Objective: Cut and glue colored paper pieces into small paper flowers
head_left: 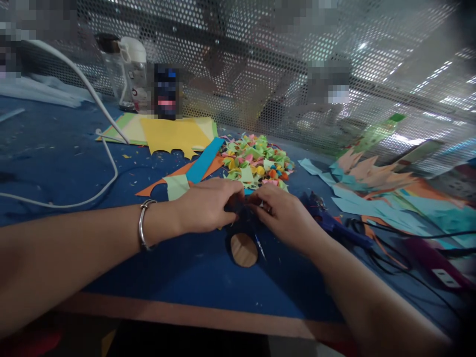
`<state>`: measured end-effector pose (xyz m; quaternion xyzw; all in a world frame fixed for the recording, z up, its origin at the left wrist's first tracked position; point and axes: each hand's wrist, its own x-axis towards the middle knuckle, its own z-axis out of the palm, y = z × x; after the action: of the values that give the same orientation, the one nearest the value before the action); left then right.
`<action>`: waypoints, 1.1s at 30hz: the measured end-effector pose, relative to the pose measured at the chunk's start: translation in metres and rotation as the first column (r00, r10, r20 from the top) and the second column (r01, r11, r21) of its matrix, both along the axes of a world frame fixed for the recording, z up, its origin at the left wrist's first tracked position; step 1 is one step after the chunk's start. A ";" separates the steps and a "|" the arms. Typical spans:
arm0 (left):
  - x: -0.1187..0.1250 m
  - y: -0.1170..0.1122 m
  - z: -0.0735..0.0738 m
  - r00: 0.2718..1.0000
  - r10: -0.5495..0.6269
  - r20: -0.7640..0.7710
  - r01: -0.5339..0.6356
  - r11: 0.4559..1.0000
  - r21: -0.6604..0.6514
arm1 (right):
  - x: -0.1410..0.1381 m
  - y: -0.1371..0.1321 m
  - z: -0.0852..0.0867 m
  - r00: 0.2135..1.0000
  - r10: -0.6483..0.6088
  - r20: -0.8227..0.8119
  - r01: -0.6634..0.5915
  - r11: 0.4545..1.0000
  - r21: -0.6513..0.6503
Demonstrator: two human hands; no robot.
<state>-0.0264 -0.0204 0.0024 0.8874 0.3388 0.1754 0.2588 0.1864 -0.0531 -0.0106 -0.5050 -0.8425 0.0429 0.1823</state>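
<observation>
My left hand (211, 204) and my right hand (280, 210) meet over the blue table top, their fingers pinched close together. Whatever lies between the fingertips is too dark and small to make out. Just below them rests a flat brown oval disc (244, 250), with a thin shiny strip (260, 245) beside it. Beyond the fingers lies a heap of small coloured paper pieces (256, 158). Near my left hand are a pale green paper scrap (177, 187), a blue paper strip (204, 161) and an orange paper strip (158, 186). A purple glue gun (340, 225) lies right of my right hand.
Yellow paper (169, 134) lies on stacked sheets at the back. A white cable (111, 163) curves across the left. Bottles (136, 69) stand against a perforated metal screen (238, 74). Cut blue paper (375, 210), black cords and a purple power strip (437, 263) occupy the right.
</observation>
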 end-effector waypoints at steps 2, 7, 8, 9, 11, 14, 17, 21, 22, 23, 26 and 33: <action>0.001 0.002 0.000 0.998 0.017 0.068 -0.013 0.998 -0.057 | -0.001 -0.002 0.003 0.999 0.027 -0.041 -0.026 0.999 0.018; 0.004 0.008 0.003 0.981 0.023 0.194 0.016 0.979 -0.201 | -0.003 -0.006 0.010 0.992 0.083 -0.093 -0.076 0.994 0.078; 0.005 0.009 0.003 0.979 0.024 0.204 0.022 0.976 -0.217 | -0.003 -0.006 0.010 0.991 0.095 -0.090 -0.087 0.992 0.089; 0.005 0.009 0.003 0.976 0.026 0.216 0.024 0.974 -0.226 | -0.004 -0.006 0.010 0.990 0.106 -0.087 -0.097 0.990 0.099; 0.006 0.008 0.004 0.971 0.033 0.239 0.021 0.975 -0.219 | -0.004 -0.007 0.011 0.989 0.122 -0.082 -0.113 0.987 0.112; 0.007 0.007 0.004 0.965 0.024 0.262 0.023 0.984 -0.176 | -0.005 -0.008 0.011 0.989 0.130 -0.074 -0.119 0.984 0.130; 0.008 0.007 0.004 0.966 0.016 0.259 0.023 0.989 -0.147 | -0.006 -0.008 0.011 0.988 0.138 -0.072 -0.126 0.981 0.148; 0.010 0.008 0.003 0.974 0.072 0.217 -0.013 0.965 -0.262 | -0.007 -0.009 0.010 0.985 0.147 -0.096 -0.129 0.977 0.172; 0.011 0.009 0.003 0.970 0.086 0.226 -0.012 0.950 -0.311 | -0.007 -0.010 0.010 0.984 0.145 -0.107 -0.125 0.977 0.173; 0.012 0.010 0.003 0.962 0.105 0.250 -0.008 0.932 -0.363 | -0.008 -0.010 0.011 0.983 0.141 -0.121 -0.118 0.976 0.181; 0.013 0.010 0.004 0.897 0.233 0.376 -0.002 0.853 -0.523 | -0.009 -0.014 0.014 0.981 0.099 -0.168 -0.055 0.967 0.249; 0.018 0.005 0.011 0.687 0.559 0.464 0.043 0.607 -0.794 | -0.014 -0.020 0.015 0.978 0.127 -0.168 -0.050 0.914 0.402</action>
<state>-0.0088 -0.0153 0.0137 0.5030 0.3962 0.3663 0.6752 0.1723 -0.0728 0.0047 -0.4127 -0.8345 -0.0718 0.3579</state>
